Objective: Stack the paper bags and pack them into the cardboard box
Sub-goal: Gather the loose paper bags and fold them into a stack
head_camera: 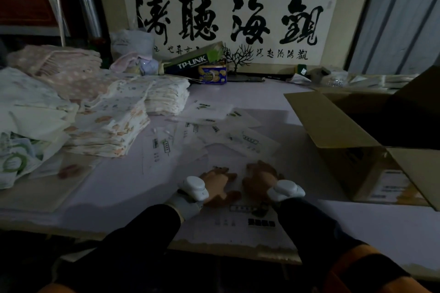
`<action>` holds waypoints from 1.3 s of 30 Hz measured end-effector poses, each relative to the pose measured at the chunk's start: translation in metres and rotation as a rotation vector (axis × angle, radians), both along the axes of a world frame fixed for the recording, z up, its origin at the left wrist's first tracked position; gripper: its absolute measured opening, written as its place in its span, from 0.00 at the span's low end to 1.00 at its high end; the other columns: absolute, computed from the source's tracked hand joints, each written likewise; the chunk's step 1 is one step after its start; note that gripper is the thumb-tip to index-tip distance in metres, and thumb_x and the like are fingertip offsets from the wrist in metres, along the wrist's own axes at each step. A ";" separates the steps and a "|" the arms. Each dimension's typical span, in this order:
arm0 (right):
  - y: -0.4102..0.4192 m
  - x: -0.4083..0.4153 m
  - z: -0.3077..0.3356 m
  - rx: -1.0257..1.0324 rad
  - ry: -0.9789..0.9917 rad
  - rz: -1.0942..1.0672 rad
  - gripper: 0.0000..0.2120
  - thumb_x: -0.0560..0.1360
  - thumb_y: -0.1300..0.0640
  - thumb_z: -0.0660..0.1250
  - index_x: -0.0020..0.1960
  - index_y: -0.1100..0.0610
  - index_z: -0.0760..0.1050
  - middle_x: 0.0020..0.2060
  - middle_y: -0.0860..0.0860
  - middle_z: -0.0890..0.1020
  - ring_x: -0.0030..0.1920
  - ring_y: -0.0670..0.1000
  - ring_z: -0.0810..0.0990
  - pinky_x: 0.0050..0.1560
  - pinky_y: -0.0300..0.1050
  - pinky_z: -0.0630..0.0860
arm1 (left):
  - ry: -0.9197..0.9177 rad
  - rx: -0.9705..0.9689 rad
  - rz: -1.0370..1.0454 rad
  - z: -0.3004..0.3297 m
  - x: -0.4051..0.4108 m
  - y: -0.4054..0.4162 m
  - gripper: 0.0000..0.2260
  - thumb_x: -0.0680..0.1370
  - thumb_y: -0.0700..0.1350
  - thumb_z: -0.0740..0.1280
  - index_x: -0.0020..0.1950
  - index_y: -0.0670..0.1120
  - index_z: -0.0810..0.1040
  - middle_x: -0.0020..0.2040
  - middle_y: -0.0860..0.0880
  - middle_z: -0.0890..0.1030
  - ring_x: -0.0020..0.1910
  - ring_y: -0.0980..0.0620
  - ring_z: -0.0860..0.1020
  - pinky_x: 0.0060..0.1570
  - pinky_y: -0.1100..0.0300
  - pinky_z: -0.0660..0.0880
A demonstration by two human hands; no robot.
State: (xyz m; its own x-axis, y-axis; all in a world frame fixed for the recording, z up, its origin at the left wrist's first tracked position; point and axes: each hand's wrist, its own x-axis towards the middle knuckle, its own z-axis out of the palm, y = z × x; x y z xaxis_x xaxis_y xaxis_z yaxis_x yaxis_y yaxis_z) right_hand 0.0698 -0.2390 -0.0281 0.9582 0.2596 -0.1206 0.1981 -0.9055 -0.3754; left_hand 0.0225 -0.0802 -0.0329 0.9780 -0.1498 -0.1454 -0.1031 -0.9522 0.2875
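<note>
Several flat white paper bags (228,135) with small dark printing lie scattered over the middle of the pale table. One white bag (240,223) lies at the near edge under both palms. My left hand (220,185) and my right hand (260,179) rest flat on it side by side, fingers spread, gripping nothing. A white band sits on each wrist. The brown cardboard box (352,150) stands open at the right, its flaps folded out and its inside dark.
Stacks of folded patterned cloth (112,123) fill the left of the table (133,188). At the back stand a TP-LINK carton (190,62), a blue tin (212,74), a small dark branch ornament and a large framed calligraphy panel (231,19).
</note>
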 end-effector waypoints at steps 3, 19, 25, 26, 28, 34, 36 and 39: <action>0.005 -0.001 -0.001 -0.027 -0.010 0.049 0.23 0.77 0.51 0.61 0.71 0.56 0.67 0.72 0.58 0.67 0.71 0.58 0.65 0.72 0.50 0.62 | -0.017 -0.061 0.075 -0.003 0.005 0.007 0.32 0.77 0.62 0.62 0.77 0.52 0.60 0.79 0.47 0.56 0.78 0.47 0.56 0.76 0.53 0.53; 0.052 0.028 0.007 0.084 -0.013 0.120 0.21 0.77 0.47 0.61 0.69 0.48 0.67 0.71 0.51 0.69 0.71 0.55 0.67 0.69 0.50 0.65 | -0.246 0.006 0.301 0.011 0.039 0.069 0.21 0.77 0.43 0.62 0.70 0.47 0.68 0.68 0.44 0.68 0.67 0.39 0.68 0.60 0.45 0.70; 0.051 0.032 0.007 0.159 -0.108 0.117 0.17 0.77 0.48 0.62 0.65 0.49 0.71 0.66 0.52 0.73 0.68 0.55 0.70 0.67 0.51 0.68 | -0.353 0.057 0.241 0.007 0.051 0.064 0.22 0.76 0.45 0.62 0.71 0.53 0.70 0.68 0.45 0.68 0.66 0.39 0.67 0.59 0.45 0.71; 0.052 0.032 0.008 0.168 -0.102 0.124 0.17 0.77 0.48 0.62 0.64 0.49 0.72 0.66 0.52 0.74 0.67 0.55 0.70 0.66 0.51 0.68 | -0.363 0.071 0.239 0.007 0.052 0.064 0.22 0.75 0.45 0.62 0.69 0.53 0.72 0.67 0.46 0.68 0.66 0.40 0.67 0.59 0.45 0.71; 0.054 0.032 0.009 0.176 -0.093 0.140 0.17 0.77 0.48 0.62 0.64 0.50 0.72 0.64 0.52 0.74 0.66 0.55 0.71 0.66 0.51 0.69 | -0.372 0.081 0.243 0.006 0.054 0.066 0.19 0.74 0.45 0.63 0.65 0.52 0.76 0.68 0.45 0.68 0.66 0.40 0.67 0.60 0.45 0.70; 0.055 0.032 0.006 0.169 -0.096 0.131 0.17 0.77 0.49 0.62 0.64 0.50 0.71 0.64 0.52 0.74 0.66 0.55 0.71 0.65 0.53 0.69 | -0.322 0.133 0.266 0.003 0.059 0.073 0.24 0.72 0.46 0.65 0.69 0.52 0.72 0.70 0.46 0.65 0.68 0.40 0.65 0.62 0.46 0.69; 0.056 0.033 0.005 0.167 -0.095 0.127 0.17 0.77 0.48 0.62 0.64 0.50 0.71 0.64 0.52 0.74 0.66 0.55 0.71 0.65 0.53 0.69 | -0.304 0.165 0.263 0.001 0.061 0.073 0.24 0.72 0.46 0.65 0.68 0.54 0.72 0.71 0.46 0.64 0.69 0.40 0.63 0.63 0.45 0.68; 0.057 0.033 0.003 0.154 -0.088 0.116 0.17 0.76 0.47 0.62 0.63 0.49 0.71 0.64 0.52 0.74 0.66 0.55 0.71 0.66 0.54 0.68 | -0.321 0.202 0.268 -0.001 0.064 0.075 0.21 0.74 0.45 0.63 0.66 0.56 0.74 0.72 0.46 0.63 0.70 0.41 0.61 0.63 0.44 0.66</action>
State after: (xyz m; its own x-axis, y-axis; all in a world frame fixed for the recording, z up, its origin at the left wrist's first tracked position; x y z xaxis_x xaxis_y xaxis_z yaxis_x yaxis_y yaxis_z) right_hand 0.1024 -0.1819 -0.0247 0.9257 0.3782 0.0115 0.3360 -0.8077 -0.4844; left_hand 0.0864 -0.0048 -0.0335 0.9786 0.1146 0.1707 0.1009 -0.9911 0.0868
